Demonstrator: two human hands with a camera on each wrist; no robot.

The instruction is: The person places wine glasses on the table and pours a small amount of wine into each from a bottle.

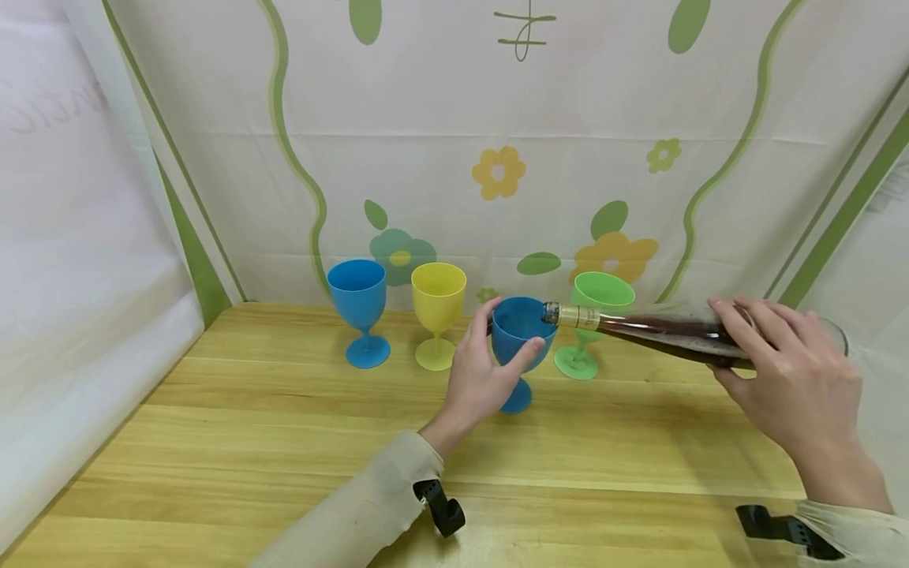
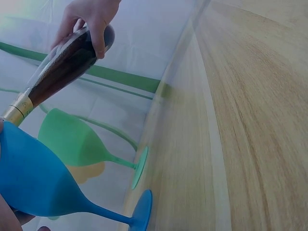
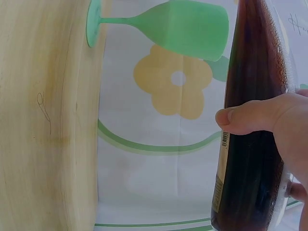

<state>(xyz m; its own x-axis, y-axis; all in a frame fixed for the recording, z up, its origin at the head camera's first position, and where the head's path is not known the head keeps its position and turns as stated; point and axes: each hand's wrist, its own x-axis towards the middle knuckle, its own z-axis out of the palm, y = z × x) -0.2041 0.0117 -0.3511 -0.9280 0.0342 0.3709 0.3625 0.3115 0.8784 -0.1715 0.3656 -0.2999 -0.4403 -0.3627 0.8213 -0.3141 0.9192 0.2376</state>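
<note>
My left hand [image 1: 486, 367] grips the bowl of a blue goblet [image 1: 517, 335], thumb on the near side and fingers round the left. In the left wrist view this blue goblet [image 2: 38, 178] appears sideways with its round foot close to the wood. My right hand [image 1: 798, 371] holds a glass bottle [image 1: 667, 331] of dark red liquid, tipped almost level. The bottle's mouth lies over the goblet's right rim. In the right wrist view, a thumb [image 3: 245, 117] presses across the bottle [image 3: 252, 159], whose label shows at one edge. A green goblet [image 1: 602, 292] stands behind the bottle neck.
Another blue goblet [image 1: 357, 292] and a yellow goblet [image 1: 439, 296] stand upright at the back left of the wooden table [image 1: 284, 442]. A white flowered curtain [image 1: 426, 95] hangs right behind the table's far edge, with more white cloth at both sides.
</note>
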